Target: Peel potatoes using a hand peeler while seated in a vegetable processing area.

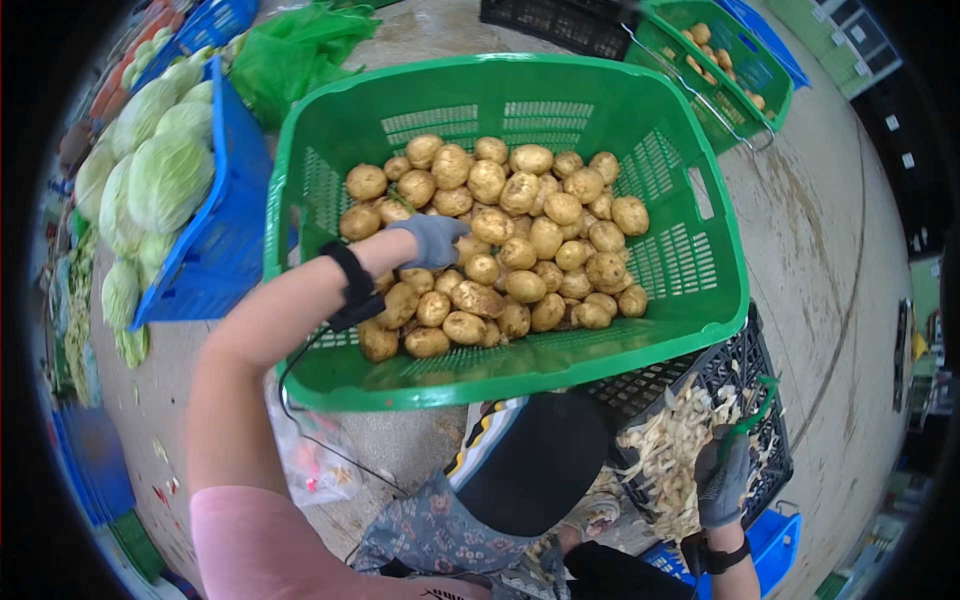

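A large green plastic basket [500, 385] holds a pile of yellow-brown potatoes [545, 238], some smeared with soil. My left hand [432, 241], in a grey glove, reaches over the basket's left side into the pile. Its fingers curl down round a potato [470, 249] that the glove partly covers. Low on the right, my right hand [722, 478], also gloved in grey, is closed round a green peeler [752, 412] whose end points up and away. Below that hand lie many pale peelings [668, 450] in a black crate [775, 440].
Left of the basket stands a blue crate [215, 245] heaped with cabbages [165, 180]. A green net bag [295, 55] lies behind it. Far right is another green basket [715, 115] with some potatoes, beside a black crate [560, 25]. A clear plastic bag [320, 460] lies near my left arm.
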`<action>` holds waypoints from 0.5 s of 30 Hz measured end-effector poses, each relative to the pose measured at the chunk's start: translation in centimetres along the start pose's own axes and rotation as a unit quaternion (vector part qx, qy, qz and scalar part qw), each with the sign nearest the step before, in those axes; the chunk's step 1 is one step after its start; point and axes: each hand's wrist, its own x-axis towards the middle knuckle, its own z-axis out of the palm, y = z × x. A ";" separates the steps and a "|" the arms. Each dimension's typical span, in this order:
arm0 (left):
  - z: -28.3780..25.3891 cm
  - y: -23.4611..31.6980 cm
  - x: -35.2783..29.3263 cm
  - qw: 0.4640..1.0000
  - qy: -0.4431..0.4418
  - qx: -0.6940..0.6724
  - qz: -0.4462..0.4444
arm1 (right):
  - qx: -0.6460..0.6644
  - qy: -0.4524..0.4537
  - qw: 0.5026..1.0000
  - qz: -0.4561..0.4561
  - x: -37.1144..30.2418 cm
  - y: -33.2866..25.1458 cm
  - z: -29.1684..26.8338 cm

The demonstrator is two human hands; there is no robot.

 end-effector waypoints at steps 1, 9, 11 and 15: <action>1.1 -0.1 2.6 0.999 0.020 0.037 0.001 | -0.054 0.010 0.998 -0.019 0.0 0.2 0.9; 8.0 6.9 17.4 0.874 0.135 0.207 0.419 | -0.019 0.058 0.998 0.019 0.0 2.5 1.5; 9.4 7.6 19.4 0.881 0.225 0.154 0.387 | -0.054 0.063 0.996 0.020 0.3 2.7 1.8; 9.1 9.7 20.3 0.906 0.163 0.215 0.327 | -0.014 0.073 0.996 0.043 0.5 3.6 0.9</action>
